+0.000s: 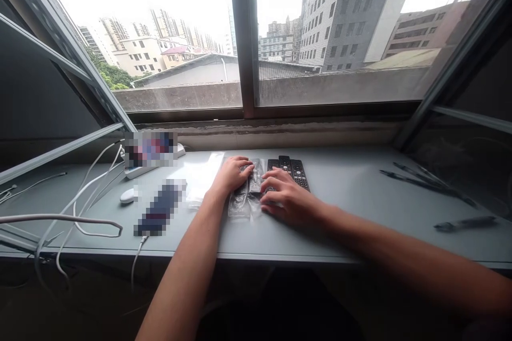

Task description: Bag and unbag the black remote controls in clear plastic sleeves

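Two clear plastic bags (239,208) with dark items inside lie side by side at the middle of the table. My left hand (233,173) rests on their upper left part, its fingers extended and a little apart. Over the right edge of the bags is my right hand (286,197), fingers spread and slightly bent. Several black remote controls (299,173) lie side by side just behind and beside my right hand, which partly covers them. Whether the fingertips press on the plastic cannot be made out.
Flat clear bags (204,178) lie left of my left hand. Farther left are a blurred-out phone-like object (160,210), a white mouse (128,196), a power strip (136,171) and white cables (86,186). Wrapped dark items (466,224) lie at the right; a window stands behind.
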### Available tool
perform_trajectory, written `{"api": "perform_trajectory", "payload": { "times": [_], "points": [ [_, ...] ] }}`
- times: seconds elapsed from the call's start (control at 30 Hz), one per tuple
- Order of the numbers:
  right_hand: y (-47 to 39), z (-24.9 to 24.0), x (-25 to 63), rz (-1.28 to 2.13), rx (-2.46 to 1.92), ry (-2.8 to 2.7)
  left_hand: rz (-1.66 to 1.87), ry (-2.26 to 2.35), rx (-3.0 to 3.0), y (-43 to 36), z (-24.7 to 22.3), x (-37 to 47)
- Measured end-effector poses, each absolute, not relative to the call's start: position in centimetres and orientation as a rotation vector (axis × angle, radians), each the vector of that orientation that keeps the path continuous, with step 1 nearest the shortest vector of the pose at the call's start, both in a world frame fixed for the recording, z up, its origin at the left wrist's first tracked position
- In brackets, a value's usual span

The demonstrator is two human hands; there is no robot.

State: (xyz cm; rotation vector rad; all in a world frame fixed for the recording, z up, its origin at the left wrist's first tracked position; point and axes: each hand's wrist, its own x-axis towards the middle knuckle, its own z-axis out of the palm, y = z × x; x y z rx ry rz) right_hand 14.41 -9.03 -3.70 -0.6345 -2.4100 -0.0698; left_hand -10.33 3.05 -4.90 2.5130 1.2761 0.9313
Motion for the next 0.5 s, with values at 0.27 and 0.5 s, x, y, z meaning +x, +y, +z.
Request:
{"api": "perform_trajectory", "payload": {
  "times": [0.27,0.5],
  "points": [
    [-9.8,-2.9,13.3,0.140,-0.604,-2.208,0.943,1.326,2.500,3.1,-4.8,-10.4],
    [-10.7,-2.9,13.2,0.532,-0.677,-1.930,0.960,1.321,2.443,2.6,-3.8,-10.1]
  ]
}}
